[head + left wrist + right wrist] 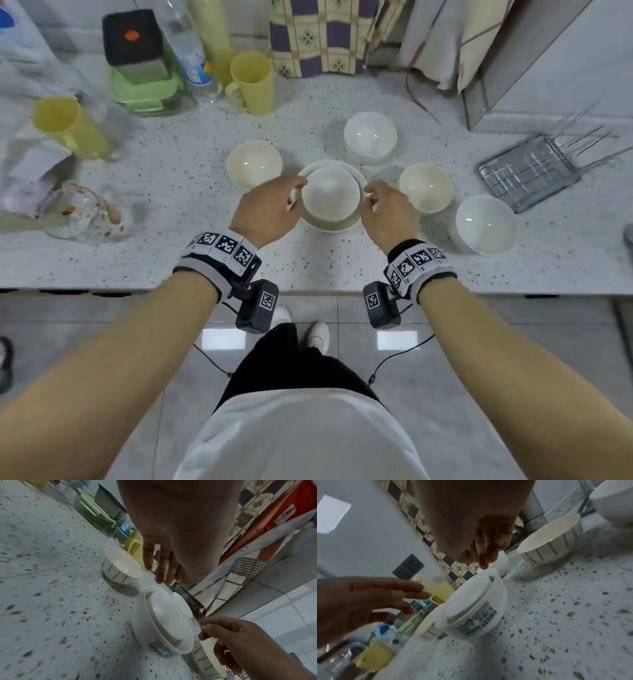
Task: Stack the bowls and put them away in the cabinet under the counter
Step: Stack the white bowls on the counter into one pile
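Observation:
A small white bowl [330, 195] sits nested in a larger white bowl [329, 229] with a printed label [481, 616] at mid-counter. My left hand [274, 205] hovers at the stack's left side with fingers [163, 563] straight, apart from the rim. On the stack's right side is my right hand [383, 209], fingers loosely bent, one fingertip [483, 565] touching the larger bowl's rim. Around the stack stand single bowls: cream [254, 164] to the left, white [370, 134] behind, cream striped [425, 186] to the right, white [486, 224] at the near right.
Two yellow cups [253, 82] [68, 126], a green lidded box [147, 89], a water bottle [188, 51] and a glass jug [82, 212] crowd the counter's left and back. A wire rack [527, 171] lies at the right. The counter's front edge [308, 287] is just behind my wrists.

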